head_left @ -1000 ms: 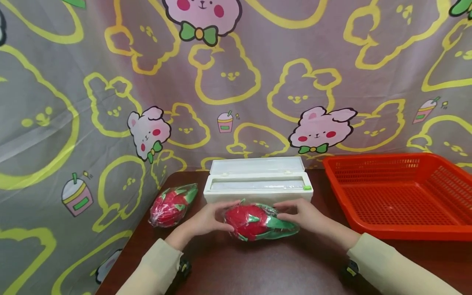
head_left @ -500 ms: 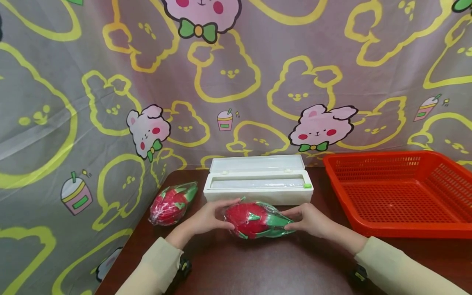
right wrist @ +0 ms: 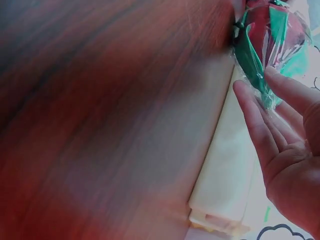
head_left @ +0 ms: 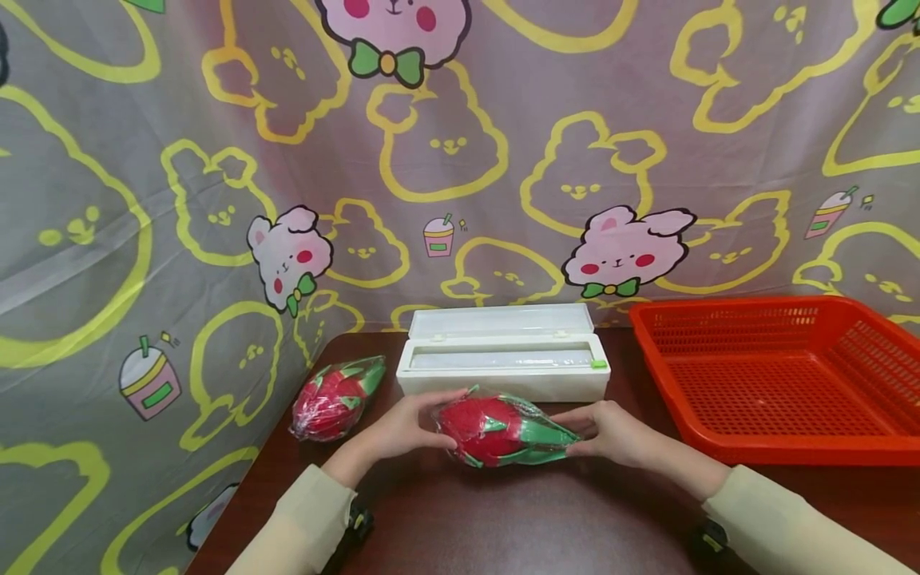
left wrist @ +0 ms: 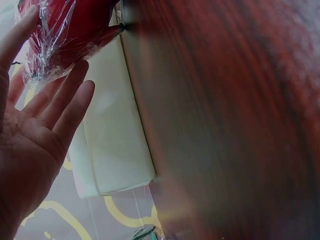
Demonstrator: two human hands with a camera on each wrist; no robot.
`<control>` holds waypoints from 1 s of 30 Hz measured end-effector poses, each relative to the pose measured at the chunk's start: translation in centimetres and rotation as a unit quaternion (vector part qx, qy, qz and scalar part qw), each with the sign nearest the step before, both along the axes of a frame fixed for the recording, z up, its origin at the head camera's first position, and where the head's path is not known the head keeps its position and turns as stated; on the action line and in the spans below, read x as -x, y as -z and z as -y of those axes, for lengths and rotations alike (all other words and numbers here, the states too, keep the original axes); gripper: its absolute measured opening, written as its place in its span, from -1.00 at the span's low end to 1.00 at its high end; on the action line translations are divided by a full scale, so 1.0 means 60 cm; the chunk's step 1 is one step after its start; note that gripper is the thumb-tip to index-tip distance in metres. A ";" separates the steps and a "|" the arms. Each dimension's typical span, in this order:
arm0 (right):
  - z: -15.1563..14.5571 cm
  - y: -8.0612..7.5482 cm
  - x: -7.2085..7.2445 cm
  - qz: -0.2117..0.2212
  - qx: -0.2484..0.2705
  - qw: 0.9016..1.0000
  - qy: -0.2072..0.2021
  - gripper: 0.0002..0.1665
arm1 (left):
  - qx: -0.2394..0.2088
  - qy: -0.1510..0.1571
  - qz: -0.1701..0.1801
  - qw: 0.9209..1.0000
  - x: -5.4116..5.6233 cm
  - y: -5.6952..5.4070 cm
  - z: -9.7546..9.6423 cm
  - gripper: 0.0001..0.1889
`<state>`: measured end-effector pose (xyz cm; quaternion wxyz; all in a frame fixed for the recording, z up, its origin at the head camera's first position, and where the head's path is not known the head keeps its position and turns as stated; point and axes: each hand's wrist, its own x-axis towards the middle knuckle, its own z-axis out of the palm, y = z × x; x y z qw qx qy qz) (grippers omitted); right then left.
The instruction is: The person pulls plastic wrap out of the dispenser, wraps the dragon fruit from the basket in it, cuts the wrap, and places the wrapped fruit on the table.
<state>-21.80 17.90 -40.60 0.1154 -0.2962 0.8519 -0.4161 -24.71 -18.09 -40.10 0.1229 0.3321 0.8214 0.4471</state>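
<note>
A red dragon fruit [head_left: 480, 431] with green leafy scales, wrapped in clear film, lies sideways between both hands in the head view. My left hand [head_left: 404, 427] holds its rounded red end, thumb in front and fingers behind. At the green pointed end, my right hand [head_left: 620, 435] pinches the tip and film between thumb and fingers. Crinkled film bunches on the dragon fruit [left wrist: 75, 30] beside the fingers in the left wrist view. In the right wrist view, thumb and fingertips are at the wrapped green tip of the dragon fruit [right wrist: 265, 45].
Behind the fruit stands a white cling film box [head_left: 503, 388], lid raised, a film roll inside. Another wrapped dragon fruit [head_left: 332, 399] lies at the left by the table edge. A red plastic basket [head_left: 812, 452] stands at the right. Patterned cloth hangs behind the brown table [head_left: 503, 527].
My right hand has shifted right along the fruit, from over its green leaves out to the pointed tip. The left hand and the fruit have hardly moved.
</note>
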 end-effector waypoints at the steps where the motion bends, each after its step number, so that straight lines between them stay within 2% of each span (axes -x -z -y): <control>1: -0.001 -0.001 -0.001 0.002 0.000 1.000 -0.001 -0.42 | -0.001 0.000 -0.002 1.000 0.000 0.000 0.000 -0.24; 6: -0.005 -0.001 -0.001 0.008 0.003 1.000 -0.011 -0.47 | -0.001 0.000 -0.006 1.000 -0.001 0.001 0.000 -0.24; 12: -0.004 0.007 0.000 -0.034 0.002 0.999 -0.017 -0.64 | -0.008 -0.001 0.008 1.000 0.000 0.002 0.000 -0.24; 18: -0.003 0.013 -0.002 0.006 0.040 0.999 -0.011 -0.69 | -0.016 0.007 0.003 1.000 0.001 0.002 -0.002 -0.25; 21: -0.004 0.013 -0.003 -0.023 0.028 0.999 -0.014 -0.70 | -0.019 0.011 0.002 1.000 0.001 0.001 -0.003 -0.25; 25: -0.009 0.010 -0.003 -0.063 -0.009 0.998 -0.006 -0.63 | -0.021 0.010 0.002 1.000 0.000 0.001 -0.002 -0.25; 30: -0.016 0.003 -0.008 -0.048 -0.005 0.999 0.021 -0.43 | -0.011 -0.006 0.003 1.000 -0.004 0.001 -0.001 -0.25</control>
